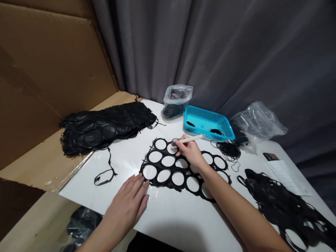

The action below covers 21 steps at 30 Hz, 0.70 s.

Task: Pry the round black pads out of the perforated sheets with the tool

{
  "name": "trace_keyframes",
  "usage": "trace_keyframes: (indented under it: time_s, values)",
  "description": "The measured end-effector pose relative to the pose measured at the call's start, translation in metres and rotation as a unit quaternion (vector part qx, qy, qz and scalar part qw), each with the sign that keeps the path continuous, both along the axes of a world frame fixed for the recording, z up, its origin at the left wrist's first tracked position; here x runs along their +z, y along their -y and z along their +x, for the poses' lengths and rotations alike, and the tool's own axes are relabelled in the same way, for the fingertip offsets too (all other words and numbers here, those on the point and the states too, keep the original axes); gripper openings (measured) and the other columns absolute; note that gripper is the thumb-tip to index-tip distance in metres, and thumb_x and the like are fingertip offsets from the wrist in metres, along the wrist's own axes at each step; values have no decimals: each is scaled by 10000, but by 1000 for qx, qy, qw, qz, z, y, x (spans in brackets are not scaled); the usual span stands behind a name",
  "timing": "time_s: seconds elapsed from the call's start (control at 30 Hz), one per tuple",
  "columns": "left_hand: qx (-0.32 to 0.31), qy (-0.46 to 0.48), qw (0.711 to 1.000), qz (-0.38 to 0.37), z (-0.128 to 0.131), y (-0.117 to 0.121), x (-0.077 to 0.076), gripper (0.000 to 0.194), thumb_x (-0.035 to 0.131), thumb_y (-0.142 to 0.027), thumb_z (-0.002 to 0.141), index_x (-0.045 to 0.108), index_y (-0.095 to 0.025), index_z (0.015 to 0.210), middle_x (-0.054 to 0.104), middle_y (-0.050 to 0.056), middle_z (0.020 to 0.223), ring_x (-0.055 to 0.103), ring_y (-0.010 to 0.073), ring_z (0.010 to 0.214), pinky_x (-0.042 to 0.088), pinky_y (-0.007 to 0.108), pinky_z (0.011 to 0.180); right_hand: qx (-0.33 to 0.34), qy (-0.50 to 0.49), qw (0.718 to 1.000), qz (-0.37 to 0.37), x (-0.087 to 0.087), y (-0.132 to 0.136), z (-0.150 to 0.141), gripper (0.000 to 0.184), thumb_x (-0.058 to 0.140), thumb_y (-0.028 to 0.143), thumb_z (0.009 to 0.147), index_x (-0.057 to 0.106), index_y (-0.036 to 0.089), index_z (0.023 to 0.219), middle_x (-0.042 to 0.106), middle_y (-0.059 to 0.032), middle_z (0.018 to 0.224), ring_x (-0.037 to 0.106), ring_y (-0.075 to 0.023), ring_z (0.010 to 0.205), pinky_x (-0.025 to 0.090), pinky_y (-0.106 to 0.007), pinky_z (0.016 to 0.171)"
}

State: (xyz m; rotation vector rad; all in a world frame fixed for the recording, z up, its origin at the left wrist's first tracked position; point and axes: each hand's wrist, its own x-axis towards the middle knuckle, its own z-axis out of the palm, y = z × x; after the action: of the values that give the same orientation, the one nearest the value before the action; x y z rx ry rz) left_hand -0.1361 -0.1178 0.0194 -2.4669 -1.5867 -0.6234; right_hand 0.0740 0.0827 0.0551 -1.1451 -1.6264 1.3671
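Observation:
A black rubbery sheet with rows of round holes (172, 170) lies flat on the white tabletop (162, 213). My left hand (132, 199) rests flat at its near left corner, fingers stretched out, with the fingertips at the sheet's edge. Over the far part of the sheet, my right hand (190, 152) is closed round a slim white pen-like tool (193, 138). The tool's working end points left and down at a hole in the far row; its very tip is too small to make out. My right forearm covers part of the sheet's right side.
Behind stand a turquoise basket (228, 131) with black rings and a clear bag-lined container (174, 101). Stacked black sheets (105, 126) lie left; punched black scraps (278, 199), paper (287, 176) and a black cord bundle (229, 149) lie right. A cardboard box (52, 63) walls the left.

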Motion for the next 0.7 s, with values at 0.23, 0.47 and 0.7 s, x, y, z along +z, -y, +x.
trace_keyframes:
  time_s: [0.23, 0.47, 0.7]
  values:
    - [-56, -17, 998, -14, 26, -4, 1, 353, 457, -222, 1020, 575, -93, 1326, 632, 163, 1308, 570, 320, 1250, 475, 479, 1046, 198, -29, 969, -144, -5, 67, 6, 268, 621, 455, 911, 531, 209, 854, 645, -21, 937, 669, -173, 862, 530, -307, 778]
    - [-53, -17, 998, -26, 26, 0, -5, 377, 449, -230, 1026, 563, -113, 1366, 594, 174, 1376, 543, 322, 1304, 477, 478, 1059, 201, 100, 974, 23, -12, 92, 11, 202, 536, 245, 956, 489, 209, 763, 613, -4, 918, 557, -156, 862, 428, -284, 791]
    - [-54, -9, 998, -39, 26, 0, -6, 397, 472, -222, 1015, 548, -128, 1394, 592, 173, 1376, 540, 322, 1309, 465, 493, 1076, 200, 113, 970, 86, -15, 93, 10, 204, 531, 192, 958, 485, 211, 761, 614, -16, 923, 556, -165, 865, 437, -300, 788]
